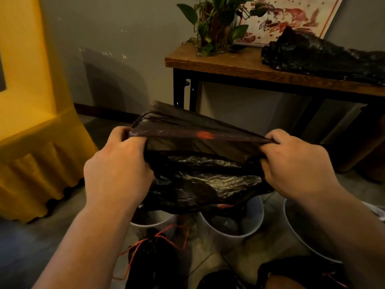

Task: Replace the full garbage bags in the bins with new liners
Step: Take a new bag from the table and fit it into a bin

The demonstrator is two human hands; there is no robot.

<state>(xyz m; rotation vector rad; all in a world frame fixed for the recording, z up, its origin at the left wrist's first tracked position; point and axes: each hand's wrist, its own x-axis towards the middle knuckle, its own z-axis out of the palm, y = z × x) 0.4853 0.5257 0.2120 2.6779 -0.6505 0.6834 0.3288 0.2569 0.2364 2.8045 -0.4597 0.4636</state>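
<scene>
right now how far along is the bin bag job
Done: a tied full bag sits on the floor. In hand: left hand and right hand stretch open a new liner. Left: fitting it into a white bin; more liners wait on the table.

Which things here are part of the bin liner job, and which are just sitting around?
Job: new liner held by left hand and right hand; white bins; tied full bag; spare liners.
Just there: potted plant; framed picture; wooden table; yellow cloth.

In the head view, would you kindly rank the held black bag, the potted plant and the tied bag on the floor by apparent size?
1. held black bag, nearest the camera, so unsure
2. potted plant
3. tied bag, partly cut off
</scene>
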